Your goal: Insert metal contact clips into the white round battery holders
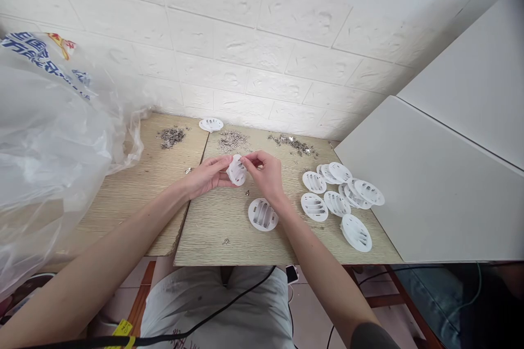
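A round white plastic battery holder (236, 170) is held tilted above the table, its slotted face turned partly to the right. My left hand (208, 176) grips it by the left edge, thumb on top and fingers beneath. The fingertips of my right hand (264, 172) are pinched at its upper right edge; whether a small part sits between them is too small to tell. Just below my hands, another white battery holder (262, 214) lies flat with its slots up. A tiny metal piece (247, 193) lies between the two.
Several white holders (336, 203) lie grouped at the right, some overlapping. Small metal pieces form piles along the back: left (171, 137), middle (232, 142) and right (292, 145). More holders (211, 124) rest by the wall. A plastic bag (53, 136) stands left; a white panel (442, 174) borders the right.
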A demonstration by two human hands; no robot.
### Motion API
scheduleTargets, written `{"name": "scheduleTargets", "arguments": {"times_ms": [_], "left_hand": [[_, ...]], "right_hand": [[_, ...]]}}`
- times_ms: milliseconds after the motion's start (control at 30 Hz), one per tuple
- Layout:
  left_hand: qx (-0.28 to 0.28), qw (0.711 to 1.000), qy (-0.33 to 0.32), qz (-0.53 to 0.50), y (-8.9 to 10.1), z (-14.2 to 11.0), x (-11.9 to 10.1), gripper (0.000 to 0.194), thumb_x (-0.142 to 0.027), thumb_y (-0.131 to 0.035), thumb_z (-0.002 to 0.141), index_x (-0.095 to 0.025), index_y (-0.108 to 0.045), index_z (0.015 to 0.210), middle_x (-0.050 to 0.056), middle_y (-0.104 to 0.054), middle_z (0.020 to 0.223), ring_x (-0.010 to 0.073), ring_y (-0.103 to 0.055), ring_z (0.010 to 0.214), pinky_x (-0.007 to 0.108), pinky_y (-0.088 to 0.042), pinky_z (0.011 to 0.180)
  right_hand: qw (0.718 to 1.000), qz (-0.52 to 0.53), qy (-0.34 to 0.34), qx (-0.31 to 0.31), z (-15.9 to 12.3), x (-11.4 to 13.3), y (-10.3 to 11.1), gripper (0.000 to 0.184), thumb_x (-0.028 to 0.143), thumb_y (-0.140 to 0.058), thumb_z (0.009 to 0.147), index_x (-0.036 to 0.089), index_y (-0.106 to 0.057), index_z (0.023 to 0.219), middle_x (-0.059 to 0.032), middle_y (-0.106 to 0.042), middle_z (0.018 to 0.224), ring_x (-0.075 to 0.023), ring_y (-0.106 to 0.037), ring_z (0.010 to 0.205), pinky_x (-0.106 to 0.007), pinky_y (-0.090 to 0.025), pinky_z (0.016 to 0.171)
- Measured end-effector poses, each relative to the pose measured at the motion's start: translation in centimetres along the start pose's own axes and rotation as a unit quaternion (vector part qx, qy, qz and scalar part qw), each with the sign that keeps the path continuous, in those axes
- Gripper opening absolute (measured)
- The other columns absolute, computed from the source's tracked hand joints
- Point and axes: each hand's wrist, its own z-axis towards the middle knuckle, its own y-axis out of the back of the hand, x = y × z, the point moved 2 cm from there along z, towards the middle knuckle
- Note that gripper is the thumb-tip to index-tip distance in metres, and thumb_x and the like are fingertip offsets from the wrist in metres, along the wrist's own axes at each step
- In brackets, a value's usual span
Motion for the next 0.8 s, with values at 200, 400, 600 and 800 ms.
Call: {"name": "scheduleTargets", "arguments": {"times_ms": [200, 400, 600, 800], "left_hand": [[-0.003, 1.0, -0.001, -0.007, 0.2, 0.1, 0.2, 0.03, -0.034, -0.059, 0.085, -0.013, -0.067, 0.105, 0.014, -0.069, 0.103, 0.0196, -0.068, 0.082, 0.035, -0.059, 0.074], [0.009, 1.0, 0.006, -0.002, 0.1, 0.1, 0.1, 0.031, -0.034, -0.057, 0.087, -0.012, -0.065, 0.107, 0.015, -0.068, 0.105, 0.0206, -0.067, 0.087, 0.036, -0.059, 0.076], [0.02, 1.0, -0.004, 0.003, 0.1, 0.1, 0.1, 0.031, -0.035, -0.052, 0.09, -0.011, -0.064, 0.106, 0.015, -0.069, 0.103, 0.0216, -0.067, 0.09, 0.034, -0.059, 0.075], [-0.036, 0.999, -0.007, -0.015, 0.2, 0.3, 0.2, 0.041, -0.046, -0.043, 0.091, -0.012, -0.062, 0.106, 0.016, -0.069, 0.1, 0.0234, -0.067, 0.088, 0.032, -0.06, 0.064]], "right_hand": [[1.0, -0.013, 0.011, 0.0, -0.1, 0.1, -0.1, 0.014, 0.027, -0.06, 0.081, 0.017, -0.068, 0.075, -0.0039, -0.067, 0.075, -0.0147, -0.057, 0.066, -0.029, -0.045, 0.066], [1.0, 0.004, -0.016, 0.001, 0.1, 0.0, 0.0, 0.013, 0.028, -0.061, 0.079, 0.017, -0.067, 0.078, -0.0028, -0.068, 0.077, -0.0128, -0.056, 0.066, -0.027, -0.046, 0.065], [0.993, 0.074, -0.076, 0.051, 0.4, -0.7, -0.1, 0.015, 0.029, -0.063, 0.077, 0.016, -0.067, 0.085, -0.0031, -0.069, 0.083, -0.0119, -0.059, 0.07, -0.024, -0.048, 0.065], [0.98, 0.138, -0.127, 0.068, 0.5, -1.3, -0.3, 0.02, 0.032, -0.066, 0.074, 0.015, -0.066, 0.084, -0.0032, -0.067, 0.079, -0.0116, -0.059, 0.069, -0.024, -0.048, 0.064]]}}
